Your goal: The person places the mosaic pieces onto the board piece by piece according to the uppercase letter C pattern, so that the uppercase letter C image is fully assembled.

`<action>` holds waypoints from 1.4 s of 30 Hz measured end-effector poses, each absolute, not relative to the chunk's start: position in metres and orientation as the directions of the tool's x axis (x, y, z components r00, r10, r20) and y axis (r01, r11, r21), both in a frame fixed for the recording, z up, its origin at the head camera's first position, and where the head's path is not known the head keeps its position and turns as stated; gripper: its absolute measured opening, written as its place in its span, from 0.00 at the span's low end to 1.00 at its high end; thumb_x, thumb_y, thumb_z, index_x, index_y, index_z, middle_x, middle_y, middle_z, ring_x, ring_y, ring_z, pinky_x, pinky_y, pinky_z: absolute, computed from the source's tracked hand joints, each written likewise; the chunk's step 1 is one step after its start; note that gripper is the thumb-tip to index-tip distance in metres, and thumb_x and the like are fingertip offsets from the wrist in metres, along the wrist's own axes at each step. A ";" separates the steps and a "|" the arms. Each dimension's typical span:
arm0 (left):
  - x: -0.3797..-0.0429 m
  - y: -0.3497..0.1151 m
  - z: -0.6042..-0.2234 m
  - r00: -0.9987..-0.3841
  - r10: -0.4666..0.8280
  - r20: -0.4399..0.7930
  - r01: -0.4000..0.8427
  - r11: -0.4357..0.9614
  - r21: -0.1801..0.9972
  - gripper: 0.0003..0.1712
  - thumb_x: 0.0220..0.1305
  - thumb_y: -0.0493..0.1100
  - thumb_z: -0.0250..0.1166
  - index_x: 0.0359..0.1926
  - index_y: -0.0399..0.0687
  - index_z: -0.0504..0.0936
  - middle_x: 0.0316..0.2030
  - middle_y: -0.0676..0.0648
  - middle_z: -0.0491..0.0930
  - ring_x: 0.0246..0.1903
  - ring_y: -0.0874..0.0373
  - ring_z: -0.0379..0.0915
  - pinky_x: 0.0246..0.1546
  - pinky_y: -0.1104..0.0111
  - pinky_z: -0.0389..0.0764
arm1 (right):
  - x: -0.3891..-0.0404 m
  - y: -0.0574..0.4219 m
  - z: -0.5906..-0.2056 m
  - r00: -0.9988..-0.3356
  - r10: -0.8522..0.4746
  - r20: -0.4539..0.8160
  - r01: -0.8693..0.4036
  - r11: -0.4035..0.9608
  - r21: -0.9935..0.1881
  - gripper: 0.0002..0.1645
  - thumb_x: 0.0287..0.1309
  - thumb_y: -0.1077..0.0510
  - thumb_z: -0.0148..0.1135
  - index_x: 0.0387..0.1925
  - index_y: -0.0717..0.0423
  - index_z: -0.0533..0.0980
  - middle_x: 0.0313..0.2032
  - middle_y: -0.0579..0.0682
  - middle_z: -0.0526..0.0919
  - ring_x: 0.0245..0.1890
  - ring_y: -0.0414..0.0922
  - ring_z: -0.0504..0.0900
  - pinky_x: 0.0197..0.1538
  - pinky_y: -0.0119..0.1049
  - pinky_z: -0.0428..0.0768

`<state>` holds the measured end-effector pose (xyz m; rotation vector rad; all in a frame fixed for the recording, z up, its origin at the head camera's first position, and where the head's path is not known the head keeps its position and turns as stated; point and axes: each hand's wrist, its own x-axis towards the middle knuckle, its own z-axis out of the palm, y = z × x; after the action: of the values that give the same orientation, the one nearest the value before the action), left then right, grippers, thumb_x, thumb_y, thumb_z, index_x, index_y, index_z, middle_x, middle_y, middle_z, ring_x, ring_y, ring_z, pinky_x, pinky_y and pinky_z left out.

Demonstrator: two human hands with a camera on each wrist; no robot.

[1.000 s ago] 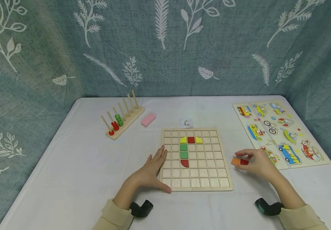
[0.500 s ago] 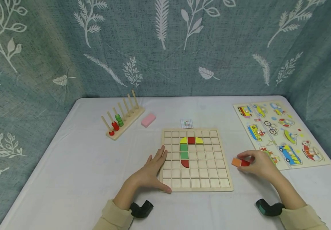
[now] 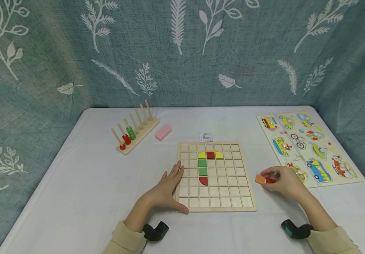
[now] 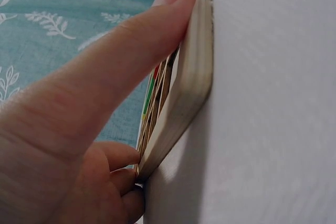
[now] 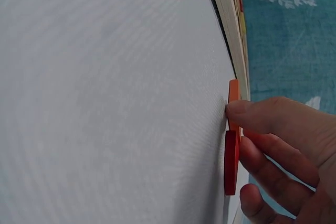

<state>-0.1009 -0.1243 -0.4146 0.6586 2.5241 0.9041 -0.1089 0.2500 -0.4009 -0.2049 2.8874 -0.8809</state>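
Observation:
A wooden grid board lies in the middle of the table, with yellow, red and green pieces set in its upper left cells. My left hand rests spread along the board's left side; in the left wrist view its thumb presses on the near rim. Right of the board, my right hand pinches an orange square tile between thumb and fingers, low over the table. A red piece sits against the orange tile at the fingers, partly hidden by them in the head view.
A small printed grid card lies behind the board. Back left are a pink block and a peg stand with red and green beads. A vehicle picture puzzle lies at the right, beneath the right hand's far side.
At my right fingers the orange tile and the red piece have shifted against each other, and less of the red shows. My left hand stays on the board.

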 end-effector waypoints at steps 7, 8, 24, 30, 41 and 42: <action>-0.101 -0.126 -0.414 -0.822 0.537 -0.190 0.291 0.683 0.670 0.75 0.29 0.57 0.79 0.69 0.34 0.41 0.70 0.42 0.29 0.69 0.50 0.26 0.66 0.53 0.34 | -0.110 0.249 -0.400 -0.983 -0.169 -0.066 -0.102 0.816 -0.570 0.18 0.37 0.63 0.72 0.36 0.60 0.81 0.31 0.48 0.80 0.28 0.45 0.66 0.26 0.33 0.64; -0.101 -0.126 -0.415 -0.822 0.537 -0.190 0.290 0.683 0.671 0.75 0.29 0.57 0.79 0.69 0.34 0.41 0.70 0.42 0.29 0.69 0.50 0.26 0.66 0.52 0.34 | -0.110 0.249 -0.400 -0.984 -0.168 -0.064 -0.102 0.815 -0.570 0.18 0.37 0.63 0.72 0.36 0.60 0.81 0.31 0.48 0.80 0.28 0.45 0.67 0.26 0.33 0.64; -0.102 -0.125 -0.412 -0.832 0.522 -0.188 0.292 0.700 0.651 0.75 0.27 0.57 0.80 0.69 0.35 0.42 0.70 0.42 0.31 0.69 0.51 0.27 0.66 0.53 0.35 | -0.112 0.245 -0.397 -0.989 -0.135 -0.055 -0.081 0.824 -0.561 0.18 0.38 0.63 0.71 0.37 0.60 0.82 0.30 0.47 0.80 0.25 0.43 0.68 0.23 0.32 0.64; -0.103 -0.124 -0.412 -0.834 0.518 -0.192 0.287 0.703 0.651 0.75 0.27 0.57 0.80 0.70 0.35 0.42 0.70 0.42 0.32 0.69 0.51 0.27 0.66 0.53 0.36 | -0.112 0.245 -0.394 -0.987 -0.154 -0.048 -0.099 0.812 -0.576 0.17 0.39 0.64 0.70 0.37 0.60 0.82 0.33 0.50 0.82 0.27 0.44 0.68 0.24 0.32 0.65; -0.102 -0.124 -0.410 -0.832 0.520 -0.193 0.284 0.698 0.657 0.75 0.27 0.56 0.80 0.69 0.34 0.42 0.70 0.41 0.32 0.69 0.50 0.27 0.66 0.52 0.36 | -0.111 0.241 -0.390 -0.986 -0.163 -0.034 -0.113 0.805 -0.582 0.17 0.39 0.66 0.70 0.37 0.58 0.82 0.35 0.51 0.83 0.28 0.44 0.69 0.25 0.32 0.65; -0.102 -0.124 -0.410 -0.832 0.520 -0.192 0.285 0.698 0.658 0.75 0.27 0.56 0.80 0.69 0.34 0.42 0.70 0.41 0.32 0.69 0.50 0.27 0.66 0.52 0.36 | -0.111 0.240 -0.390 -0.986 -0.165 -0.033 -0.115 0.804 -0.583 0.17 0.39 0.66 0.70 0.37 0.58 0.82 0.35 0.51 0.83 0.28 0.44 0.69 0.25 0.32 0.65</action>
<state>-0.1015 -0.1240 -0.4102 0.6283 2.5436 0.8979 -0.1111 0.2401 -0.3899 -0.2260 2.9056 -0.9316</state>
